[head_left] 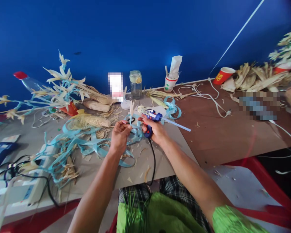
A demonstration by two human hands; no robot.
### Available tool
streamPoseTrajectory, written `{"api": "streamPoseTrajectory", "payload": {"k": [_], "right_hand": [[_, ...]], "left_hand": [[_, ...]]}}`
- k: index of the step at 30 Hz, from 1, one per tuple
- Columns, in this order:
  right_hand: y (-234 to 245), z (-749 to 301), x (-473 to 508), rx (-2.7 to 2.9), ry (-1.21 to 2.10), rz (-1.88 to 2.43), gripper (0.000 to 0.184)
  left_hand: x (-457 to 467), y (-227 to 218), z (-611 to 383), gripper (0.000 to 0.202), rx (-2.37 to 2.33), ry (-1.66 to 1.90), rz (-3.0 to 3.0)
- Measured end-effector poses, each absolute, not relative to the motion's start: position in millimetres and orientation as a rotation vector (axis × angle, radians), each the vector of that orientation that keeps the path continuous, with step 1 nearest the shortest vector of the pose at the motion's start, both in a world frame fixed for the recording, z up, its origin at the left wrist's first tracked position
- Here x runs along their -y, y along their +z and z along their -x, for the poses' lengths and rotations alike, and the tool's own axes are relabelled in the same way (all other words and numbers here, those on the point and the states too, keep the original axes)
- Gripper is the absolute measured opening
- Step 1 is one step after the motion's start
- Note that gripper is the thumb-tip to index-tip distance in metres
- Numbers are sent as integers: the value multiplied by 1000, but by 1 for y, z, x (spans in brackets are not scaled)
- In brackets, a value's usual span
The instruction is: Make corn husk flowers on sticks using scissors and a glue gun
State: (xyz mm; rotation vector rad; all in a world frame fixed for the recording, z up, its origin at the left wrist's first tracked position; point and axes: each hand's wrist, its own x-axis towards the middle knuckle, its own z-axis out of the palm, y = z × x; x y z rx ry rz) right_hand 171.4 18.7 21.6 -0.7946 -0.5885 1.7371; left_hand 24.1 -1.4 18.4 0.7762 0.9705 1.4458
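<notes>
My left hand is closed in a pinch on a thin blue stem topped with a pale corn-husk petal, held upright over the table. My right hand is wrapped round the handle of a blue hot glue gun, its nozzle pointing left toward the stem. The gun's black cord drops off the table edge toward my lap. Loose blue ribbon strips lie under and left of both hands.
Husk flowers on blue stems stand at the left, beside a red-capped bottle. A glass jar and paper cup sit at the back. A power strip and cables lie front left; white cord and husk piles right.
</notes>
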Motion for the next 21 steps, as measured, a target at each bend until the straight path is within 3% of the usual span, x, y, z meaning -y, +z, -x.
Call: {"api": "streamPoseTrajectory", "payload": {"k": [5, 10, 21], "right_hand": [[20, -169, -16, 671, 1919, 813, 41], [15, -169, -17, 750, 1946, 906, 34], [11, -169, -18, 786, 1869, 932, 43]], "left_hand": [[3, 20, -24, 32, -917, 1399, -788], [3, 20, -24, 28, -902, 1330, -765], [2, 19, -21, 18, -835, 1236, -574]]}}
